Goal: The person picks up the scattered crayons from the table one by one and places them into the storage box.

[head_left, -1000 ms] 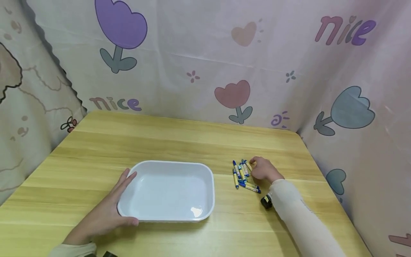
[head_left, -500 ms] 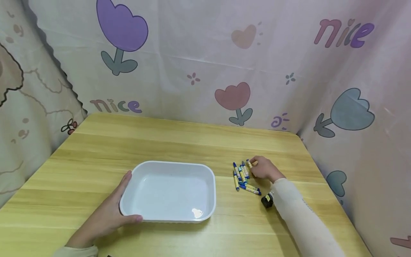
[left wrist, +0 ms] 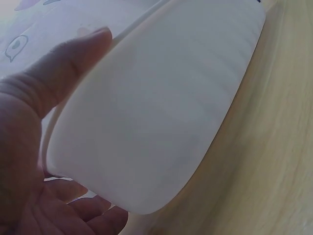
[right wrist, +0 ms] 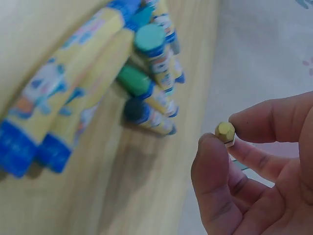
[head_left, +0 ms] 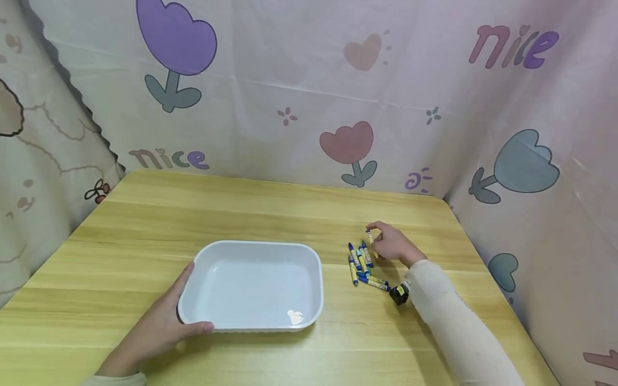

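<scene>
A white rectangular plastic tray (head_left: 256, 284) with rounded corners sits left of the table's middle. My left hand (head_left: 156, 324) grips its left end, thumb along the near side; in the left wrist view, thumb and curled fingers hold the tray's rim and wall (left wrist: 142, 112). At the right, my right hand (head_left: 395, 244) pinches one crayon (head_left: 369, 236) between thumb and index finger, just above a small pile of crayons (head_left: 363, 260). The right wrist view shows the held crayon's yellow end (right wrist: 225, 132) pointing at the camera. The piled crayons have yellow wrappers with blue bands, some with green or teal ends.
A light wood-grain table (head_left: 232, 206) carries everything. Patterned curtains (head_left: 270, 69) hang behind it and along both sides. A black wrist camera (head_left: 399, 294) sits at the right cuff, close to the pile's near crayons.
My right hand has lifted a crayon from the pile's far right side, moving slightly up and away. My left hand keeps its grip on the tray, its fingers now closer around the edge.
</scene>
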